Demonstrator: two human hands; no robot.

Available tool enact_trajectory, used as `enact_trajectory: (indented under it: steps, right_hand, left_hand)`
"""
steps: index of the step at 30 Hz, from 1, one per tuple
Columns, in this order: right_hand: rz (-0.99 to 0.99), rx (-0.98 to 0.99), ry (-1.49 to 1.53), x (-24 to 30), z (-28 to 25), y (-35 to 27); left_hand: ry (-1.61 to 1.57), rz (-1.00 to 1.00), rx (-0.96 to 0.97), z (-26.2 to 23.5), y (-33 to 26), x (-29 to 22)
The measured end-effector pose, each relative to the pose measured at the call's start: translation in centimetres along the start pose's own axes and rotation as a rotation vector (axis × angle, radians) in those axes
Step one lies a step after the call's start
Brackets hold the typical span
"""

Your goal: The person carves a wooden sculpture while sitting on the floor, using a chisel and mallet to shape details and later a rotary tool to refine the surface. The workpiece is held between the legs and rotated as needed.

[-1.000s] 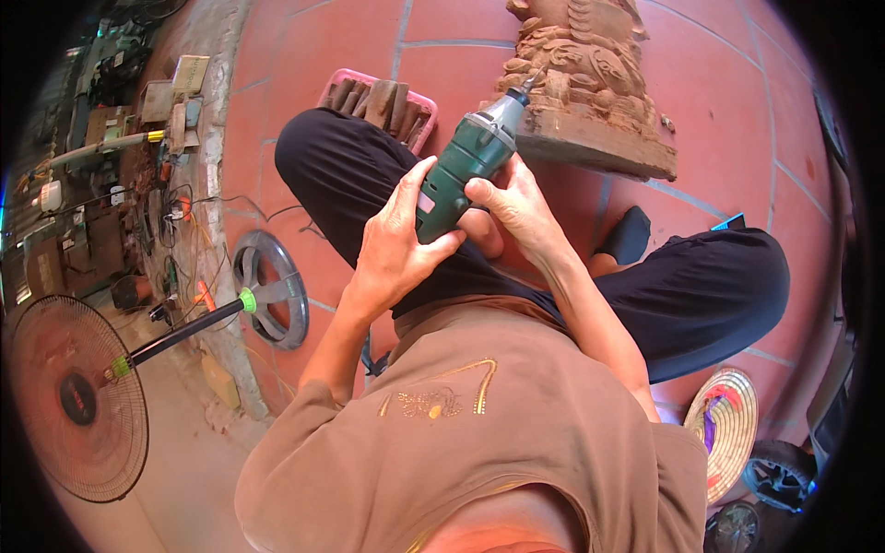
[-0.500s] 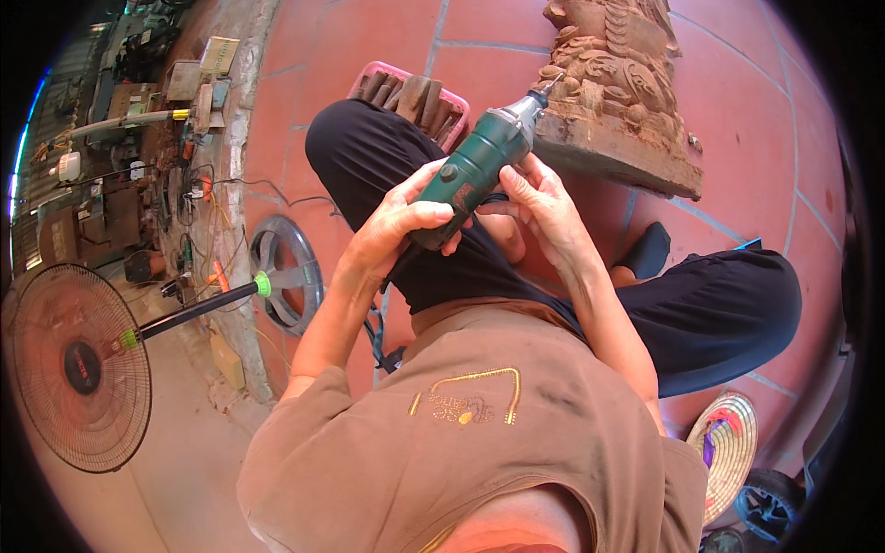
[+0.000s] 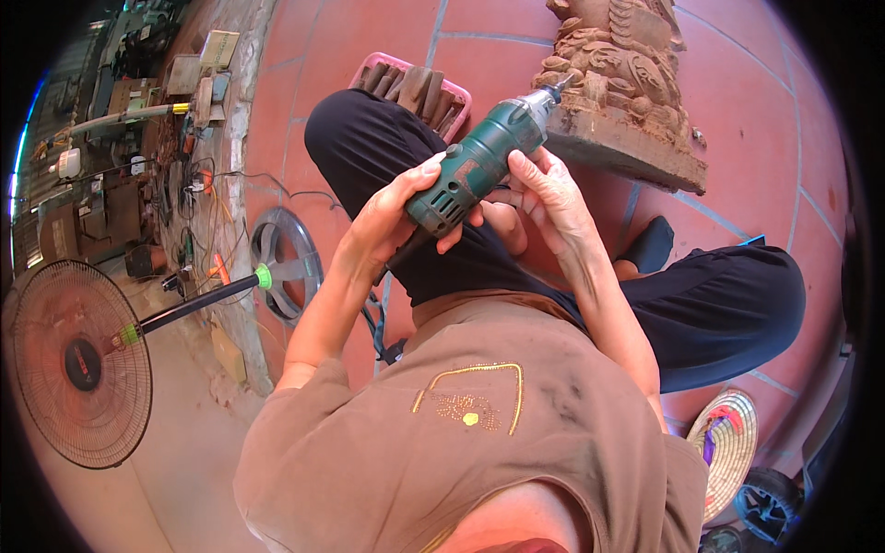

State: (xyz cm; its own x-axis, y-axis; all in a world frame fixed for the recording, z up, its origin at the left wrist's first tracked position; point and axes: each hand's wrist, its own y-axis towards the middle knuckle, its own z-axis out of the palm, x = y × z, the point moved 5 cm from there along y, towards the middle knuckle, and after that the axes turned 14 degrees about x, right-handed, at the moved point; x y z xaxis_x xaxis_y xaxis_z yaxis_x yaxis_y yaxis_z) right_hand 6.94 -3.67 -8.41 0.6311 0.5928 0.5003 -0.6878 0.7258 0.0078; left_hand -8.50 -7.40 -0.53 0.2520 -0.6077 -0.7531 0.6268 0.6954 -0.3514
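A green die grinder (image 3: 479, 164) with a metal nose and a thin bit lies tilted across my lap, its tip up and to the right. My left hand (image 3: 392, 210) is wrapped round its rear end, thumb along the side by the vent slots. Further forward, my right hand (image 3: 553, 189) grips the body with the thumb on its side; some of its fingers are hidden beneath. Just beyond the bit stands a carved brown wooden piece (image 3: 627, 101) on a block-like base; in the picture the bit overlaps its edge, and I cannot tell if they touch.
Behind my left knee sits a pink basket (image 3: 464, 96) of wooden pieces (image 3: 415, 90). A standing fan (image 3: 83, 364) is at left, near cables and clutter along a ledge. A woven hat (image 3: 733, 452) lies at lower right, beside a wheel (image 3: 770, 502).
The die grinder has rolled in my hands, so its vent slots now face up. Its tip has shifted slightly up and to the right. My left thumb has moved forward along it.
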Motion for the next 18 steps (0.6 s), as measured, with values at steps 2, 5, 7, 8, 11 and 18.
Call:
enact_trajectory:
  steps: [2, 5, 7, 8, 11, 18]
  right_hand:
    - [0.005, 0.001, 0.036, -0.1, 0.1, 0.0]
    - [0.026, 0.001, 0.058, -0.2, 0.3, -0.1]
    - [0.044, -0.019, 0.051, -0.3, 0.0, -0.3]
    - [0.033, -0.033, 0.082, -0.4, -0.1, -0.3]
    - [0.001, -0.087, 0.162, -0.8, -0.3, -0.4]
    - [-0.011, -0.124, 0.236, -1.1, -0.8, -0.5]
  left_hand:
    - [0.009, -0.012, -0.003, -0.1, -0.1, 0.1]
    - [0.028, -0.03, -0.068, -0.1, -0.3, 0.0]
    - [0.064, -0.042, -0.123, -0.2, -0.4, -0.6]
    - [0.057, -0.039, -0.092, 0.1, -0.4, -1.2]
    - [0.214, -0.037, -0.127, -0.8, -1.2, -1.8]
    - [0.309, 0.013, -0.199, -0.8, -4.8, -4.7]
